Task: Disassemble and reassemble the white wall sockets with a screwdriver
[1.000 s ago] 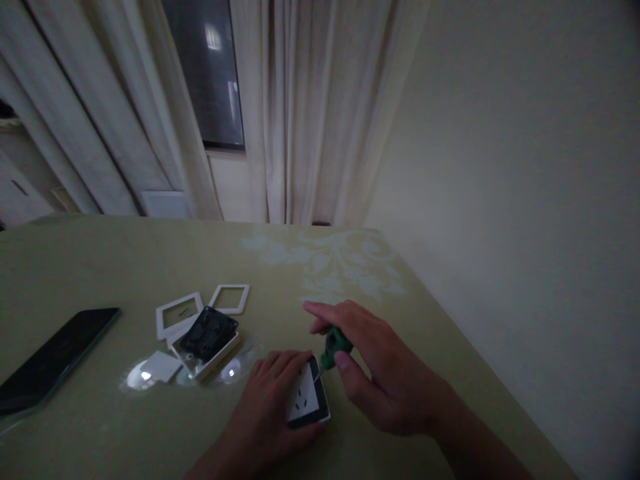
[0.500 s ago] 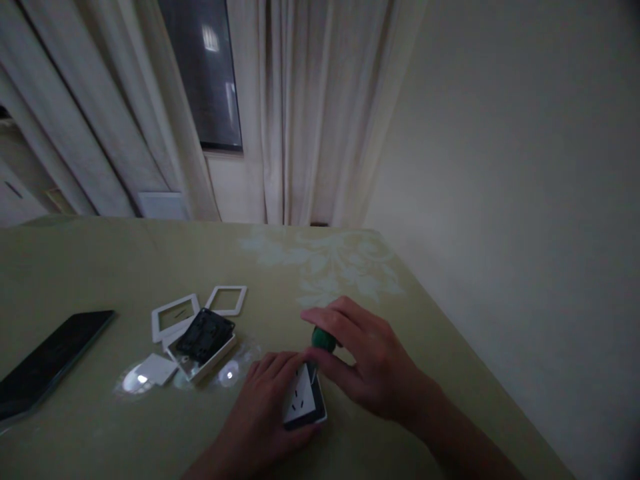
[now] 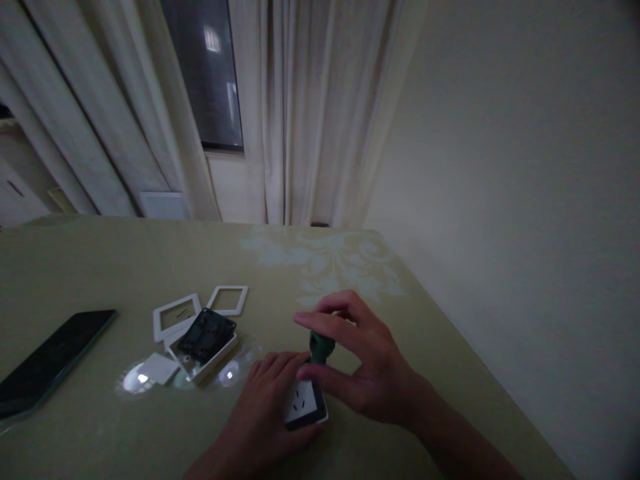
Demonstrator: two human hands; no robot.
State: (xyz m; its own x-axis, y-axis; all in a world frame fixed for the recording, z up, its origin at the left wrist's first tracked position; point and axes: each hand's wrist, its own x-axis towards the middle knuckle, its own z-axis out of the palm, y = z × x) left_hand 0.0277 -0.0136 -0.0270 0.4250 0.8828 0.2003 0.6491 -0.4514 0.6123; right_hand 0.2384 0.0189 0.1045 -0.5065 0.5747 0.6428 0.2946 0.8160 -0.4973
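Observation:
A white wall socket [image 3: 301, 402] with a dark border lies on the table, slots facing up. My left hand [image 3: 270, 403] is wrapped around its left side, thumb along the near edge and fingers over the far end. Above the socket's far right corner stands a screwdriver [image 3: 321, 348] with a green handle, roughly upright. My right hand [image 3: 363, 357] has its thumb and index finger around that handle, the other fingers curled behind. The screwdriver's tip is hidden from view.
Left of my hands, a dark socket back part [image 3: 206, 335] rests on a white box [image 3: 213, 363]. Two white frames [image 3: 227, 313] and a small white plate [image 3: 158, 368] lie about it. A dark phone-like slab [image 3: 50, 363] lies far left. The wall [image 3: 525, 233] borders the table's right edge.
My right hand has shifted its fingers on the screwdriver handle, the index finger reaching further left and the thumb lower. More of the green handle shows. My left hand keeps its hold on the socket.

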